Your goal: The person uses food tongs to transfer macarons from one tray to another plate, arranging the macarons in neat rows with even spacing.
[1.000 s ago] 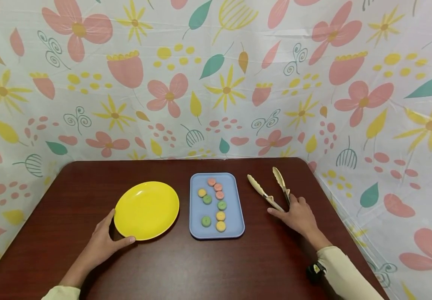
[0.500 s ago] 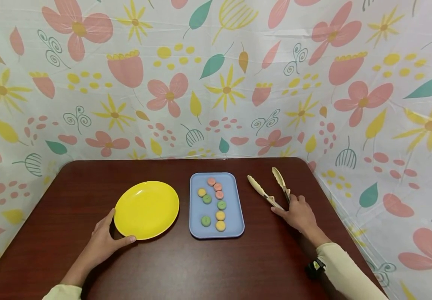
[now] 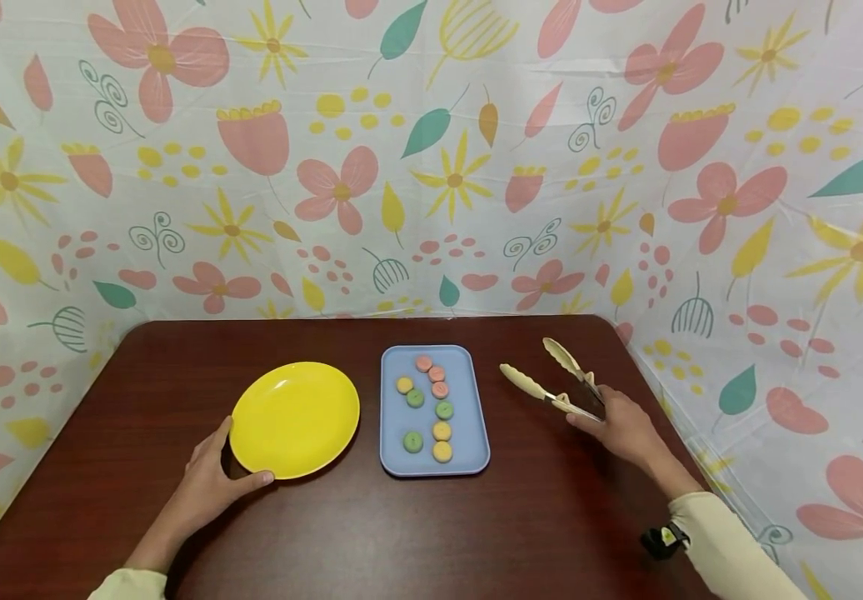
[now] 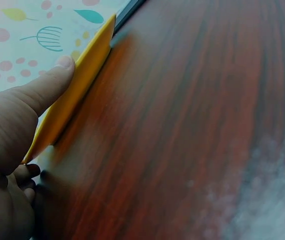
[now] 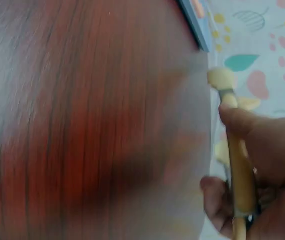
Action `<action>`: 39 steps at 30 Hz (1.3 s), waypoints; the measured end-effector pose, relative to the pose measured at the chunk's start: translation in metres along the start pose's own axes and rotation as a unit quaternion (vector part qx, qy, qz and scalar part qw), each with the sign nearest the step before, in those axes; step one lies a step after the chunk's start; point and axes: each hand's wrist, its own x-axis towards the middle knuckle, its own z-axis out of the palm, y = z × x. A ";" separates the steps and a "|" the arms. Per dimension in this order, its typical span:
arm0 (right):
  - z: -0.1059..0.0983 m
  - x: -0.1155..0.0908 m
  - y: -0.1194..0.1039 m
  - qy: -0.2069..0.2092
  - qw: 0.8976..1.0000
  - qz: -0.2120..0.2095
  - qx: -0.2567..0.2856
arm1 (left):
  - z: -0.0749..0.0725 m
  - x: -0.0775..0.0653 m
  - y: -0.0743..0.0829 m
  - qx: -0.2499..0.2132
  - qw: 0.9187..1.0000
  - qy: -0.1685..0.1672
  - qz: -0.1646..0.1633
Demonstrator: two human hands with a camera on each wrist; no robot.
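Note:
On the left of the table a yellow plate [image 3: 294, 421] lies flat. My left hand [image 3: 202, 483] holds its near-left edge, thumb at the front rim and fingers at the side; in the left wrist view the thumb presses against the yellow rim [image 4: 80, 92] and the fingertips sit low beside it. At right, my right hand [image 3: 630, 429] grips a pair of metal tongs with cream tips [image 3: 525, 381], whose arms are spread and point away toward the back. The right wrist view shows thumb and fingers around the cream handle [image 5: 242, 175].
Between the hands lies a blue rectangular tray [image 3: 394, 421] holding several small macarons in pink, green and yellow, such as a green macaron [image 3: 412, 442]. A floral cloth [image 3: 431, 167] hangs behind and beside the dark wooden table [image 3: 371, 542].
My right hand has shifted right with the tongs, which have swung so their tips point more to the left. The left hand, plate and tray have stayed put.

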 end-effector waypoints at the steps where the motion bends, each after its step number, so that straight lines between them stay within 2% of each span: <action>1: -0.003 -0.001 0.002 0.006 1.000 -0.010 0.005 | 0.000 0.000 0.000 0.000 1.000 0.000 0.000; 6: -0.013 -0.005 0.006 0.031 0.998 -0.051 0.025 | 0.000 0.001 0.000 -0.006 1.000 0.001 0.001; 11: -0.019 -0.015 0.001 0.067 0.994 -0.087 0.008 | 0.001 0.000 -0.001 -0.004 1.000 0.005 0.006; 14: -0.022 -0.020 -0.005 0.072 0.992 -0.104 0.001 | 0.001 -0.001 -0.002 -0.001 1.000 0.006 0.005; 23: -0.027 -0.034 -0.029 0.036 0.992 -0.123 0.009 | 0.000 -0.001 0.000 0.002 1.000 -0.001 -0.009; 39: -0.019 -0.045 -0.048 -0.029 0.978 -0.203 0.036 | 0.001 -0.001 -0.001 0.006 1.000 0.001 -0.012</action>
